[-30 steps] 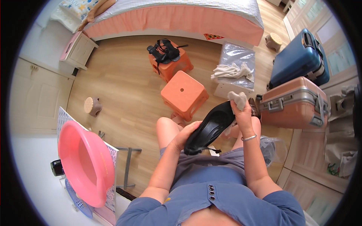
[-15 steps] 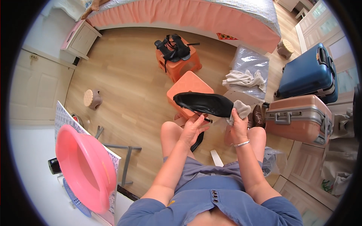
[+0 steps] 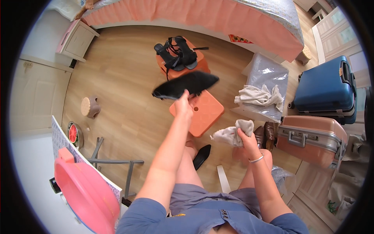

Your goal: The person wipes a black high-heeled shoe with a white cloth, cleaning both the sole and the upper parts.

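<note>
My left hand point(image 3: 184, 104) grips a black pointed-toe shoe point(image 3: 186, 85) near its middle, its toe pointing right. The shoe is slightly blurred and hangs above and behind an orange stool point(image 3: 210, 113). In my right hand point(image 3: 248, 141) is a bunched off-white cloth point(image 3: 230, 135), held apart from the shoe, over my right knee. Another black shoe point(image 3: 202, 156) rests on the floor by my left leg. Strappy black sandals point(image 3: 178, 52) sit on a second orange stool point(image 3: 202, 66) farther off, partly hidden behind the held shoe.
Brown leather shoes point(image 3: 269, 134) stand right of the cloth, beside a pink suitcase point(image 3: 311, 142) and a blue suitcase point(image 3: 325, 89). Another cloth point(image 3: 260, 96) lies on a plastic-covered box point(image 3: 269, 72). At left are a pink basin point(image 3: 87, 191) and a small stool point(image 3: 90, 107). A bed point(image 3: 175, 15) spans the back.
My left hand has taken the shoe away from the cloth and lifted it up and left, its toe now pointing right. My right hand has drawn slightly down with the cloth.
</note>
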`<state>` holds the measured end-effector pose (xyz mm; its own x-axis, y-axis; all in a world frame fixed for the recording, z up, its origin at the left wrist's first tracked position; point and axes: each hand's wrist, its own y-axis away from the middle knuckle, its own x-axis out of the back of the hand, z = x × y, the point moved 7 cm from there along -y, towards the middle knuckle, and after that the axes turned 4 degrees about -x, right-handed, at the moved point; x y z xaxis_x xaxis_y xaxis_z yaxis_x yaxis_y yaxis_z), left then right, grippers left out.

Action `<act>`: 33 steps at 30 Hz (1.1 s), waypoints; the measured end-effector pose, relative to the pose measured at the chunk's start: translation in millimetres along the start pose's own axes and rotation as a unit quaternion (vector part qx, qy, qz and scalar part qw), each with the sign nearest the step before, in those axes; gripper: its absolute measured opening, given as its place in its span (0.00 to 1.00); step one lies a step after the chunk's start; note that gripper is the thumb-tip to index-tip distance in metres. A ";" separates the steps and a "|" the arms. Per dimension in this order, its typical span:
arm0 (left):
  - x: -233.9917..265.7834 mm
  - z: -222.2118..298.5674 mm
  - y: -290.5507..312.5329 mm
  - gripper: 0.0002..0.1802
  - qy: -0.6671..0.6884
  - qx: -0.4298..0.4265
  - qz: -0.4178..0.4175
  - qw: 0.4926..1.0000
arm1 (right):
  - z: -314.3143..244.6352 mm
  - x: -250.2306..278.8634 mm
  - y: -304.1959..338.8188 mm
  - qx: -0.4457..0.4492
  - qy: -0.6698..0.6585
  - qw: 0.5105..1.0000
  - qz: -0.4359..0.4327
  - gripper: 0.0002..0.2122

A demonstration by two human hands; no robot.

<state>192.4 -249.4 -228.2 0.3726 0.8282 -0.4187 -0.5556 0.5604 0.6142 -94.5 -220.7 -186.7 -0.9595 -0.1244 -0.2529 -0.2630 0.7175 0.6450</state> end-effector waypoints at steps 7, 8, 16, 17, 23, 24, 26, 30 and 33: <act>-68.1 46.2 -149.0 0.11 0.060 -0.033 -0.012 0.998 | 50.9 22.9 -19.1 -0.167 0.045 0.983 -0.062 0.14; -78.0 49.6 -163.6 0.11 0.061 -0.041 -0.001 0.997 | 53.8 23.7 -24.3 -0.177 0.039 0.982 -0.055 0.14; -66.3 34.9 -250.4 0.13 0.018 0.041 0.058 0.997 | 45.2 -8.2 -52.7 -0.062 0.260 0.953 -0.145 0.18; -62.8 34.1 -253.4 0.13 -0.034 0.026 0.065 0.997 | 49.0 -9.9 -54.6 -0.070 0.278 0.945 -0.159 0.19; -55.7 31.0 -210.1 0.16 -0.102 -0.124 0.063 0.985 | 48.7 -0.1 -57.2 -0.070 0.245 0.958 -0.134 0.19; -46.8 40.4 -185.6 0.17 -0.141 -0.202 0.076 0.966 | 47.9 -6.2 -55.5 -0.117 0.158 0.969 -0.149 0.17; -37.4 20.8 -140.8 0.12 -0.134 -0.192 -0.053 0.971 | 32.3 -9.5 -58.5 -0.087 0.107 0.980 -0.143 0.15; 3.7 -74.8 -11.0 0.19 -0.066 0.105 -0.378 0.917 | 24.4 9.9 -62.0 -0.107 0.040 0.992 -0.054 0.15; 63.6 -156.9 58.8 0.16 -0.161 0.360 -0.349 0.850 | 21.8 19.0 -62.2 -0.085 0.039 0.996 -0.008 0.14</act>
<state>66.8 -164.4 -323.6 0.6734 0.1870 -0.7152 0.4390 0.6773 0.5905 -94.2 -252.7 -247.3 -0.9582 -0.1928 -0.2111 -0.2851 0.5891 0.7561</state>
